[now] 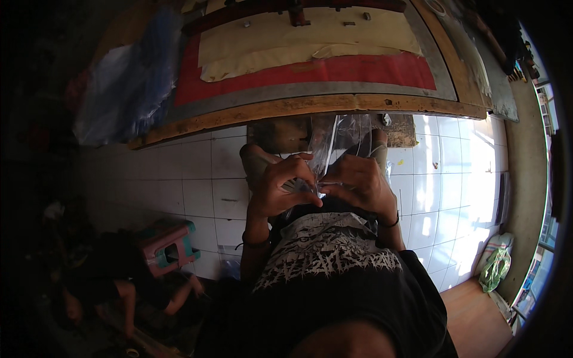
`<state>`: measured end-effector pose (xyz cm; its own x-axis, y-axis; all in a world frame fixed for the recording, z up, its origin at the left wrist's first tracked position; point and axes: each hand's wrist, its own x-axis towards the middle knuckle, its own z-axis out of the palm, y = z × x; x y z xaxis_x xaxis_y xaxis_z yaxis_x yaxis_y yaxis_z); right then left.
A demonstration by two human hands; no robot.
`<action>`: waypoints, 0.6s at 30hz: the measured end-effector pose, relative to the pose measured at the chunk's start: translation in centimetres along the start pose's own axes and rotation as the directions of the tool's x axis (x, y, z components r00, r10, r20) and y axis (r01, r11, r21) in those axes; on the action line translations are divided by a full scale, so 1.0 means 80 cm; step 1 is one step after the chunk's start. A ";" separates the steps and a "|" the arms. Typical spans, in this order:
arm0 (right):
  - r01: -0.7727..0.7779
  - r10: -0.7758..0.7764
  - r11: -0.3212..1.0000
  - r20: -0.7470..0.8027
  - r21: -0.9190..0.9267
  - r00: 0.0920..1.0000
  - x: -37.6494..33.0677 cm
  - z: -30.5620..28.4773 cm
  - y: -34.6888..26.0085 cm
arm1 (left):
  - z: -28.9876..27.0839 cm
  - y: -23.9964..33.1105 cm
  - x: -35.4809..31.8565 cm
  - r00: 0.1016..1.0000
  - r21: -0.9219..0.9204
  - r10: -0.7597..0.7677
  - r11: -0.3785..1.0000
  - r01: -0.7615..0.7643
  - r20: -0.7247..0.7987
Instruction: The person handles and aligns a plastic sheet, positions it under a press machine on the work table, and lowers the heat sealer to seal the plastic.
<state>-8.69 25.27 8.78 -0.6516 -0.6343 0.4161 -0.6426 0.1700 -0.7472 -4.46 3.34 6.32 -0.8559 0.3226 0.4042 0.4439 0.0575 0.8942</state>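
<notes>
Item: clear plastic bag, held upright in front of the chest, below the edge of the wooden worktable.
Left hand: fingers curled, pinching the bag's lower edge.
Right hand: likewise pinching that edge, just beside the left (fingertips nearly meeting).
Contents: cannot tell.
Risk: thin film could tear or slip if the two pinches pull unevenly; glare from the white tiled floor may hide the seam.

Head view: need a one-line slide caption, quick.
Both hands, left hand and right hand, pinch a clear plastic bag at chest height before a wooden-edged worktable over white floor tiles.
</notes>
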 end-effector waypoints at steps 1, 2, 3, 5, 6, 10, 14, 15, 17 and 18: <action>0.001 -0.001 1.000 0.001 0.000 1.000 -0.001 0.001 0.001 | 0.001 -0.001 -0.001 0.999 0.037 0.030 0.999 -0.029 -0.032; 0.009 -0.009 1.000 -0.006 -0.008 1.000 -0.002 0.002 0.003 | 0.002 -0.001 -0.001 0.996 0.074 0.061 0.996 -0.056 -0.062; 0.017 -0.017 1.000 -0.012 -0.016 1.000 -0.004 0.003 0.005 | 0.003 0.000 -0.002 0.996 0.074 0.061 0.996 -0.056 -0.064; 0.034 -0.035 0.999 -0.023 -0.033 0.999 -0.005 0.003 0.009 | 0.005 0.004 -0.003 0.997 0.131 0.021 0.991 -0.012 -0.071; 0.050 -0.052 0.997 -0.036 -0.050 0.998 -0.006 0.004 0.010 | 0.007 0.009 -0.002 0.997 0.131 0.020 0.991 -0.011 -0.071; 0.052 -0.056 0.998 -0.099 -0.044 0.994 -0.007 0.007 0.010 | 0.010 0.028 0.002 0.996 0.261 -0.007 0.965 0.029 -0.087; 0.068 -0.069 0.998 -0.124 -0.013 0.990 -0.010 0.012 0.006 | 0.006 0.040 0.006 0.999 0.296 0.041 0.955 -0.030 -0.030; 0.063 -0.063 0.998 -0.137 -0.009 0.989 -0.010 0.014 0.004 | 0.009 0.041 0.005 0.999 0.296 0.042 0.955 -0.031 -0.029; 0.039 -0.040 0.999 -0.111 -0.008 0.993 -0.008 0.015 0.002 | 0.020 0.044 -0.004 0.990 0.384 -0.108 0.913 0.137 -0.096; 0.015 -0.016 1.000 -0.083 -0.006 0.996 -0.007 0.014 0.001 | 0.022 0.042 -0.011 0.980 0.326 -0.177 0.924 0.198 -0.093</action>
<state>-7.90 24.81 7.90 -0.6726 -0.5719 0.4696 -0.6551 0.1651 -0.7373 -1.76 4.92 8.63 -0.9418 0.2179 0.2559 0.3276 0.4250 0.8439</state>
